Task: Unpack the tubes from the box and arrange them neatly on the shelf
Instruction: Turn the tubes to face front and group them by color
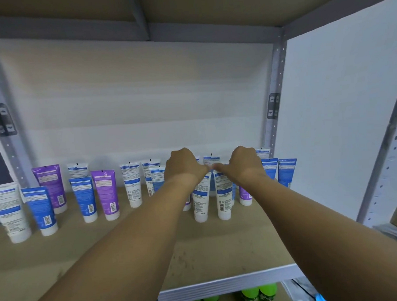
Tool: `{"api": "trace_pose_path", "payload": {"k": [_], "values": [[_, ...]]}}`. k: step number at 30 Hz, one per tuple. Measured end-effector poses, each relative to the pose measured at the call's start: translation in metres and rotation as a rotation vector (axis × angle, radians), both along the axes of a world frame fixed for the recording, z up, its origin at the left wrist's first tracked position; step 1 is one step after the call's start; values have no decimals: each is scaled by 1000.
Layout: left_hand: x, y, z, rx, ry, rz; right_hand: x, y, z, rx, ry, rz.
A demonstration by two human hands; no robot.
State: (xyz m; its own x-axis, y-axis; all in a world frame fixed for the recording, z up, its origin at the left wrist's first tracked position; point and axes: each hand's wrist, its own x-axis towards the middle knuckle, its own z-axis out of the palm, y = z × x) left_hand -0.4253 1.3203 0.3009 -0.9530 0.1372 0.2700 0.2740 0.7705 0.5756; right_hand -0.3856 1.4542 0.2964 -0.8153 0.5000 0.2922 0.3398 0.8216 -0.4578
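At frame centre, your left hand (184, 165) and right hand (246, 162) each pinch the top of a white tube (201, 197), (223, 194) standing on the shelf (198, 247).

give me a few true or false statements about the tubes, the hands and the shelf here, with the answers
1. The tubes on the shelf stand upright on their caps. True.
2. Both hands are reaching to the same spot, the left hand at one white tube and the right hand at the white tube beside it. True.
3. All the tubes are white. False: there are also blue ones, such as the blue tube near the left end, and purple ones, such as the purple tube.
4. The tubes lie flat in a heap. False: they stand in loose rows.
5. Green bottles show on the level below. True.
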Motion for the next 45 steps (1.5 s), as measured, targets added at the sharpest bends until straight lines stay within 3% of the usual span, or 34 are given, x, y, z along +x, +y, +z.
{"api": "trace_pose_path", "payload": {"k": [7,13,24,33,45], "values": [[-7,-1,5,122,-186,-110,1,-7,14,-248,-23,38],[-9,-5,13,-64,-222,-219,-3,-7,19,-414,-105,112],[-25,-19,7,-174,-155,-380,2,-5,21,-276,-258,206],[-37,-31,7,-160,-177,-491,5,9,26,96,-320,339],[-37,-32,19,-166,-203,-562,2,29,26,76,-291,436]]}}
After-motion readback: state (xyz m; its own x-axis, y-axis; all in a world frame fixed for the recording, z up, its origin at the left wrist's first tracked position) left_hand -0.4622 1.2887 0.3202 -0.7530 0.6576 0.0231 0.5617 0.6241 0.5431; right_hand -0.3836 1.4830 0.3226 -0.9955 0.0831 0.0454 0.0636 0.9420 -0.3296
